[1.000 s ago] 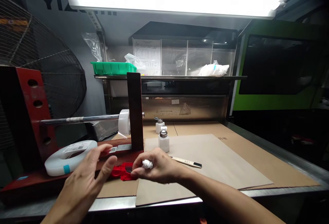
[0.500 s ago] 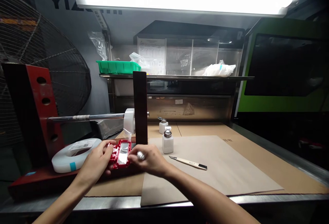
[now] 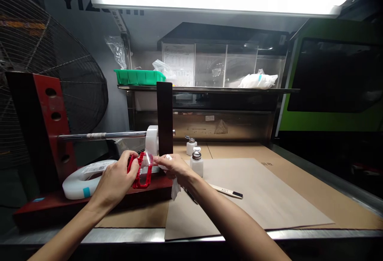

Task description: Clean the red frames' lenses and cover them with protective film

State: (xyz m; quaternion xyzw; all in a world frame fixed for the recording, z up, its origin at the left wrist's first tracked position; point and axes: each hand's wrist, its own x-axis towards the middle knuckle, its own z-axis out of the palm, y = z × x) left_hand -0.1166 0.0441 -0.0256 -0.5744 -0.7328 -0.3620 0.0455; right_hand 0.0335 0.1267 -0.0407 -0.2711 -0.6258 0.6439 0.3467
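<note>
My left hand (image 3: 116, 181) is closed round a red plastic frame part (image 3: 140, 171), holding it upright above the red stand's base. My right hand (image 3: 175, 167) is closed too: it pinches a strip of clear film (image 3: 149, 158) that runs from the white roll (image 3: 152, 141) on the steel rod (image 3: 101, 135), right against the frame's top. A crumpled white cloth (image 3: 174, 187) hangs from the same hand.
A red stand (image 3: 44, 133) with a dark upright post (image 3: 165, 117) carries the rod. A white tape reel (image 3: 86, 173) lies on its base. Two white pump bottles (image 3: 196, 160) and a craft knife (image 3: 226, 191) sit on brown paper (image 3: 254, 197). A fan (image 3: 60, 69) stands left.
My left hand took up the red frame from the bench and raised it upright to the film roll. My right hand moved up with the cloth and pinched the film.
</note>
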